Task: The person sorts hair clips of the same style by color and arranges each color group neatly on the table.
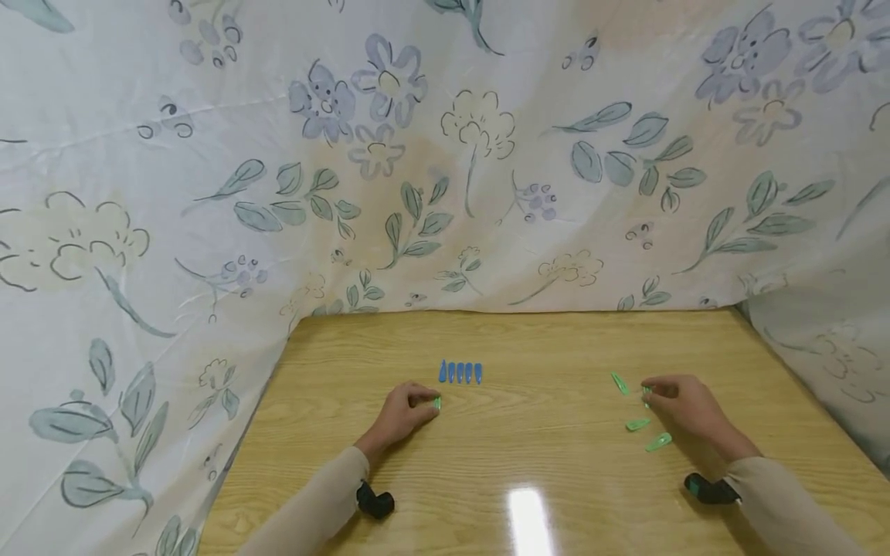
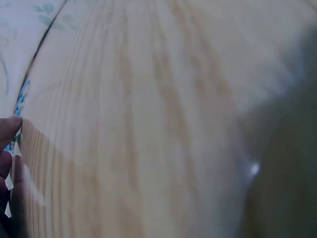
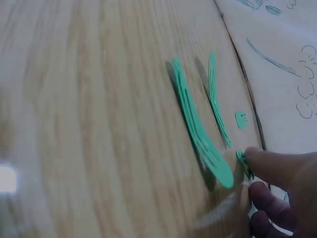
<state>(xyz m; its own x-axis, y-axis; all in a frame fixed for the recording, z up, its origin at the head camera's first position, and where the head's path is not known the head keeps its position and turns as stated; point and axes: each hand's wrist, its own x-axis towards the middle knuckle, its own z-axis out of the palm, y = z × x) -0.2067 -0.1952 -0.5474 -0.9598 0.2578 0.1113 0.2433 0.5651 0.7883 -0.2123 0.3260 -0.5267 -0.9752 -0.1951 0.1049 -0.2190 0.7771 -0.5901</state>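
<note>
Several blue snap hair clips [image 1: 460, 373] lie side by side in a row on the table. Just below that row, my left hand [image 1: 406, 409] pinches a green hair clip [image 1: 437, 403] between thumb and fingers. On the right, my right hand [image 1: 684, 403] has thumb and fingertips on another green hair clip [image 3: 243, 163], pinching it at the tabletop. Three loose green clips lie around that hand: one [image 1: 619, 384] behind to its left, one [image 1: 636, 425] in front, and one [image 1: 659, 442] nearer me. Only part of the left hand [image 2: 6, 163] shows in the left wrist view.
The wooden table [image 1: 528, 440] stretches between both hands, with a bright light reflection near its front. A floral cloth [image 1: 487, 193] hangs along the back and sides of the table. Dark wrist straps [image 1: 375, 502] sit at both sleeves.
</note>
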